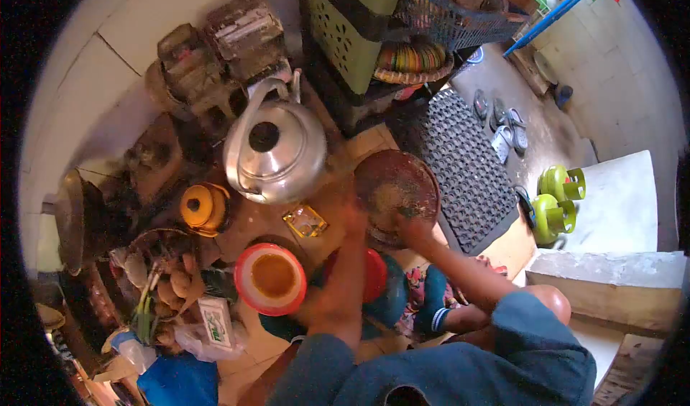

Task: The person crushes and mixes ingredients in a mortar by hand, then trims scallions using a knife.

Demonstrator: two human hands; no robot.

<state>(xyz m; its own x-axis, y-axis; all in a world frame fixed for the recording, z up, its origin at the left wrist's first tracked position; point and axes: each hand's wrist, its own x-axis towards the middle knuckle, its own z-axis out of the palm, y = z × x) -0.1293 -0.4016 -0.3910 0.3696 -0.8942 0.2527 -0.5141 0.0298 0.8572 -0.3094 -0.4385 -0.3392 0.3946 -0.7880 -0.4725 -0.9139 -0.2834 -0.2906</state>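
A round, dark brown shallow mortar (374,172) sits on the floor ahead of me, with pale ground paste spread over its inside. Over its near right part is my right hand (415,228), fingers curled; whatever they grip is hidden. My left hand (351,215) is at the mortar's left rim, smeared by motion, so its fingers cannot be read. Left of that forearm stands a red-rimmed white bowl (244,280) with brownish-orange contents. Partly behind the forearm is a red round container (374,277). A yellow packet (305,221) lies beyond the bowl.
A large metal kettle (287,151) stands at the back left beside a small orange pot (203,206). Root vegetables (172,287) and a small box (217,323) lie left. A black mat (471,169), green gas cylinders (552,215) and stacked crates (345,39) lie beyond and right.
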